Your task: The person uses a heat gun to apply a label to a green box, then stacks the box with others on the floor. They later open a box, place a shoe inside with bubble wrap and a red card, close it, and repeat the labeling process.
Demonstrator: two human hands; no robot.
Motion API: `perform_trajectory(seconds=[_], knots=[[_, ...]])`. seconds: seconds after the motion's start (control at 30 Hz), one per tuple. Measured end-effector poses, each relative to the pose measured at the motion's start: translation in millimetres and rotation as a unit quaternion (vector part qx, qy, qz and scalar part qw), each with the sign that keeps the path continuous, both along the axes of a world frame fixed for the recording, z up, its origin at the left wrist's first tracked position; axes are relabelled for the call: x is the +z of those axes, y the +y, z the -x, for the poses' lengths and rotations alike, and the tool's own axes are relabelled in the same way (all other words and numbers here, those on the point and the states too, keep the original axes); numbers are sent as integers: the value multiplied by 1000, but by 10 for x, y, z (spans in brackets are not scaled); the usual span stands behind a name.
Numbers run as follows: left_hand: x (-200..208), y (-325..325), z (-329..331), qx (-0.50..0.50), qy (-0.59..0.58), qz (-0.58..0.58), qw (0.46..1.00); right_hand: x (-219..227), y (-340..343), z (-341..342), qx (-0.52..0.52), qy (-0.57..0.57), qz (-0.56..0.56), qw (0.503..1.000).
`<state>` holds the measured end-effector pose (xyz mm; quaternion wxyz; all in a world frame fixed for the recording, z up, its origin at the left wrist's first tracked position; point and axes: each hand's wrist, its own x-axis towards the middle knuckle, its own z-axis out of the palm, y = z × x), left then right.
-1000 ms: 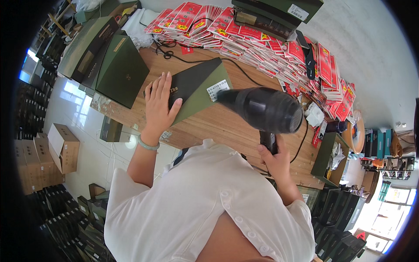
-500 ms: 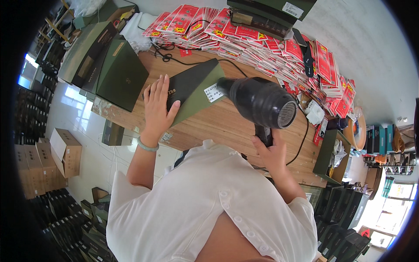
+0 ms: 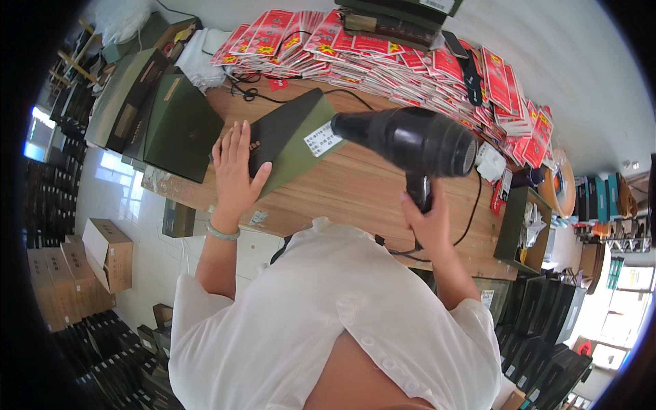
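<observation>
My left hand [image 3: 234, 171] lies flat, fingers apart, on a dark green flat box [image 3: 290, 137] that rests on the wooden table [image 3: 369, 191]. A white label sits on the box's right side. My right hand [image 3: 427, 222] grips the handle of a black hair dryer [image 3: 410, 140]. The dryer's nozzle points left at the box's labelled side, close to it. A pale bangle circles my left wrist.
Stacks of red packets [image 3: 410, 58] cover the table's far side. More dark green boxes [image 3: 171, 126] lie at the table's left end. A black cord [image 3: 471, 219] trails over the table's right part. Cardboard boxes [image 3: 102, 253] stand on the floor to the left.
The hair dryer has swung left, its nozzle now close to the box's label. My left hand stays pressed on the box.
</observation>
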<state>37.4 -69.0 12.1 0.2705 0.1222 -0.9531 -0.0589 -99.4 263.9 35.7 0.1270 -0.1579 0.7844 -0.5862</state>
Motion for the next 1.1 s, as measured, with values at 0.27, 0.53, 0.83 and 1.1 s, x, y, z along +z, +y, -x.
perform_trajectory(seconds=[0.27,0.53,0.83,1.1], knots=[[115,122,49,3,-116,67,991,-764,780,1071,-86,-190,77,975],[235,249,0,-28,-124,62,990,-2412,1562,1351,-161,-385,156,895],[244,865,-136,-70,-125,22,989,-2376,1003,1423,-169,205,-407,874],[262,881,-107,-78,-123,-5,989,-235,-365,460,184,257,20,949]])
